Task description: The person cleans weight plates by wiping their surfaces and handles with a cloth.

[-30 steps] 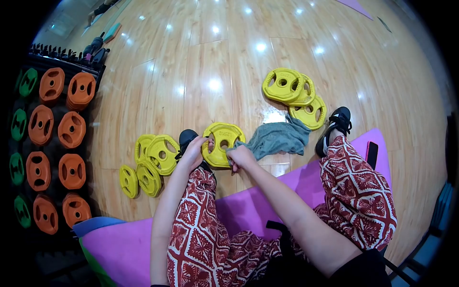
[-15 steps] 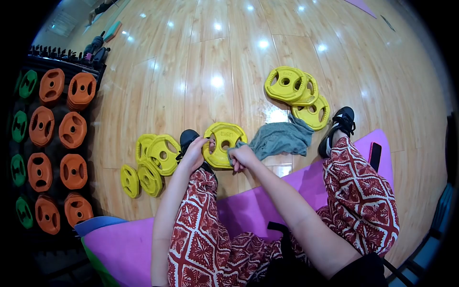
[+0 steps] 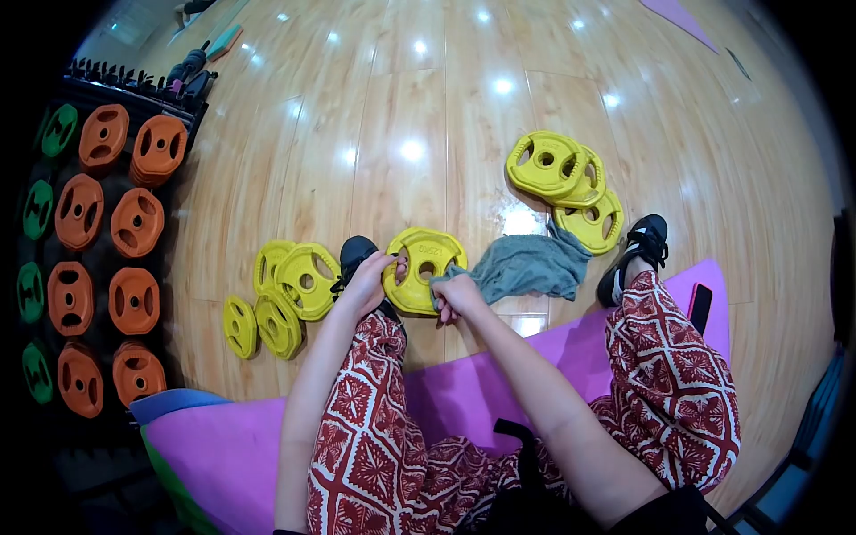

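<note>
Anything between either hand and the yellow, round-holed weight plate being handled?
Right hand: only the crumpled grey-green cloth it grips, at the right side of the plate. Left hand: nothing visible; it touches the left side directly.

Racked orange weight plates [image 3: 135,317], a purple exercise mat [image 3: 223,450] and wooden flooring [image 3: 383,192] show a gym.

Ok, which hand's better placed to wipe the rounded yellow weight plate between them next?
Likely the right hand: it grips the crumpled grey-green fabric cloth at the weight plate's edge, while the left hand holds the opposite side.
</note>
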Action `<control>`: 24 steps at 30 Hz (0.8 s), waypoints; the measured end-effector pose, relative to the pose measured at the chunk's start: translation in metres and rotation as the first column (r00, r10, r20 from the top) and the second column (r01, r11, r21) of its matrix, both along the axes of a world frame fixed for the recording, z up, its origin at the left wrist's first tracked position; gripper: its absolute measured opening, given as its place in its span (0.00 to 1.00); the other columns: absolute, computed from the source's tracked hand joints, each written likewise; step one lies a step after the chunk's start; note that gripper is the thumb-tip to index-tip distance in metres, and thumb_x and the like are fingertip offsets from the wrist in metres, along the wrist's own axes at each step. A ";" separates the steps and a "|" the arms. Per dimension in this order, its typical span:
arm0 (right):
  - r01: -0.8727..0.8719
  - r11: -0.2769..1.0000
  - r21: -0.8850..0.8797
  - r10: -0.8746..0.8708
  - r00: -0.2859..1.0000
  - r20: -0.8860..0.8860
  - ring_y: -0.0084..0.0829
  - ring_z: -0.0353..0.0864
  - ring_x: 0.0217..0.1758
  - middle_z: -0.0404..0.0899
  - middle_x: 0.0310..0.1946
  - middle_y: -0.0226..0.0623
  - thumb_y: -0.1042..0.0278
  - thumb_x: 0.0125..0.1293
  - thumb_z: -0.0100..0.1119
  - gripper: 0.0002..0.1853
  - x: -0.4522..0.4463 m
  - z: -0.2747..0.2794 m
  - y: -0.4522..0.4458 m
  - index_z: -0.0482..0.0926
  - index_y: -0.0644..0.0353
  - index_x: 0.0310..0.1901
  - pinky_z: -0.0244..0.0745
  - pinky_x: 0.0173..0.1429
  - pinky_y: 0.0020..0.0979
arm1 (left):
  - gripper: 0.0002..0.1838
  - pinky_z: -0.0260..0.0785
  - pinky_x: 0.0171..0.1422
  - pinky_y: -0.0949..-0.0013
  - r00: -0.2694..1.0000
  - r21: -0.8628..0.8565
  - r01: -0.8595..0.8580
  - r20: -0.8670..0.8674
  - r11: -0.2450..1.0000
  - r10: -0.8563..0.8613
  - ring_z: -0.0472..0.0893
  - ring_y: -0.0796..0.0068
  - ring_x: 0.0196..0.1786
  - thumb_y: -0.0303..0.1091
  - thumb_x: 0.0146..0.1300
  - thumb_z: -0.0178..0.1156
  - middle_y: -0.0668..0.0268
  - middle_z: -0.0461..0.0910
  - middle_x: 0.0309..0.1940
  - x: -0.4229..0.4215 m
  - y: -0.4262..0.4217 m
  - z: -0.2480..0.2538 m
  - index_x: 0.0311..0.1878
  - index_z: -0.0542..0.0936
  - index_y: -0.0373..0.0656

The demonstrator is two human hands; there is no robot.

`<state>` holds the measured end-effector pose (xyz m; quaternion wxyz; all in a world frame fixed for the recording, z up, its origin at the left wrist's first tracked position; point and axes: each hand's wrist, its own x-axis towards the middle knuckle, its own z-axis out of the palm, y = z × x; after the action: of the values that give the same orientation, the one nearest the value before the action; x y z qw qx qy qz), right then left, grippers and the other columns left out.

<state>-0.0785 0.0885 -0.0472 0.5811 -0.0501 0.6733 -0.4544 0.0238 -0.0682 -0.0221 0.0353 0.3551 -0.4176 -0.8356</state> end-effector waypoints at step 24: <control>0.132 0.979 -0.154 -0.145 0.986 -0.081 0.25 0.75 0.15 0.75 0.16 0.39 0.70 0.58 0.43 0.11 -0.011 -0.017 0.030 0.71 0.66 0.24 0.70 0.18 0.22 | 0.10 0.66 0.43 0.75 1.000 0.062 -0.002 -0.008 0.998 0.003 0.72 0.78 0.35 0.27 0.62 0.43 0.65 0.73 0.33 0.000 0.000 0.007 0.44 0.69 0.34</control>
<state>-0.0894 0.1181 -0.0646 0.5111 -0.0668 0.6657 -0.5396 0.0239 -0.0678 -0.0153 0.0269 0.3533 -0.3909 -0.8495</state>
